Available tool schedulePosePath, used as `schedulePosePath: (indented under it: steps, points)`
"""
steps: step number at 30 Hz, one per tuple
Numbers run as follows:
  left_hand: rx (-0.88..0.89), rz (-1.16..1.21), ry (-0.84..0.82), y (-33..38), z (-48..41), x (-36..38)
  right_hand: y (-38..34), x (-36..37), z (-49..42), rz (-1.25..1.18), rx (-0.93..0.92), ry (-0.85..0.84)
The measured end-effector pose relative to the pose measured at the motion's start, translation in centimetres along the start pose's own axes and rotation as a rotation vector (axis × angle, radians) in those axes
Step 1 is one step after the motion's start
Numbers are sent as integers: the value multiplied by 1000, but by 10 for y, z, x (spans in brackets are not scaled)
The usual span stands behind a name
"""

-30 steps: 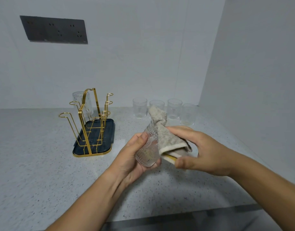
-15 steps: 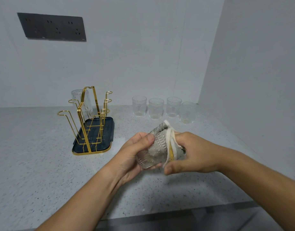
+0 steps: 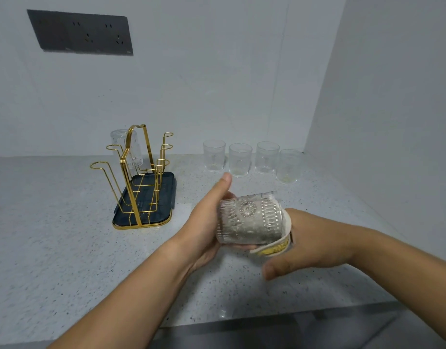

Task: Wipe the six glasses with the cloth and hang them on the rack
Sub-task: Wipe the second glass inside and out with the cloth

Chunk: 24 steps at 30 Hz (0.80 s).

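My left hand (image 3: 204, 222) holds a patterned glass (image 3: 249, 220) on its side by its base, thumb up. The beige cloth (image 3: 277, 245) is stuffed inside the glass, its edge showing at the mouth. My right hand (image 3: 307, 240) has its fingers pushed into the glass with the cloth, thumb outside below. A gold wire rack (image 3: 139, 177) on a dark tray (image 3: 166, 217) stands to the left, with one glass (image 3: 127, 149) hanging upside down at its back. Several glasses (image 3: 239, 159) stand upright in a row by the back wall.
The speckled countertop (image 3: 53, 248) meets a wall at the back and another on the right. A dark socket panel (image 3: 81, 32) is mounted on the back wall. The counter's front edge (image 3: 242, 321) runs just below my arms.
The cloth went from draped over the glass's outside to stuffed inside it. My right hand pushed into the mouth, and the glass turned to lie sideways.
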<state>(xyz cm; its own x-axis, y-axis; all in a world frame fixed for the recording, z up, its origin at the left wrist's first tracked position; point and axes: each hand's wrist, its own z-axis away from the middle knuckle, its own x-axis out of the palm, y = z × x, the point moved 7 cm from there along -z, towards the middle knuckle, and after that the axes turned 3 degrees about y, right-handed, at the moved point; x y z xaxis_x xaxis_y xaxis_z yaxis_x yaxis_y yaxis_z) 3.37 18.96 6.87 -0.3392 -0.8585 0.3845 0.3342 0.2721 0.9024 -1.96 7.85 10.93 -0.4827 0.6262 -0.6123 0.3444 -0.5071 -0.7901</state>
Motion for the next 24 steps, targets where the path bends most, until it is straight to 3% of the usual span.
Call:
schedulePosePath:
  steps: [5,13,15,19,24]
  points:
    - [280,-104,31,9,6,2,-6,-2,0,-239,-6,37]
    - [150,74,136,-7,-1,-8,-17,7,-9,505,-4,24]
    - [120,96,155,-10,-2,-9,-15,8,-11,567,17,34]
    - [214,39,238,-11,-5,-15,-19,7,-19,207,-39,19]
    - [404,-144,297,1,1,-20,-9,10,-18,-251,48,-38]
